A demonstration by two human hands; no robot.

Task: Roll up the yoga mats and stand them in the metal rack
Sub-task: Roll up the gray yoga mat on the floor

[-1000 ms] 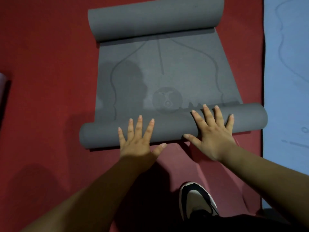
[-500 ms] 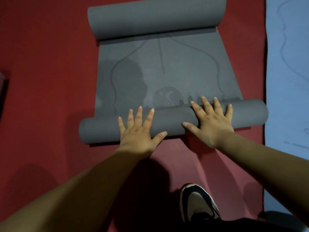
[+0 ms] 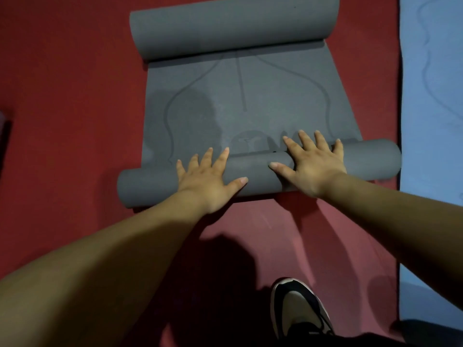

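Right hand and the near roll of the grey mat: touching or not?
Touching. The head view shows the right hand laid flat on the near roll, with the palm and straight, spread fingers lying across its top.

Flat mat (image 3: 250, 101) ahead free; far roll (image 3: 233, 28) blocks; blue mat (image 3: 431, 121) maybe abutting right.

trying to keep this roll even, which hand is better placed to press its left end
Left, probably: the left hand presses the near roll left of centre, nearest that end; the right hand lies right of centre.
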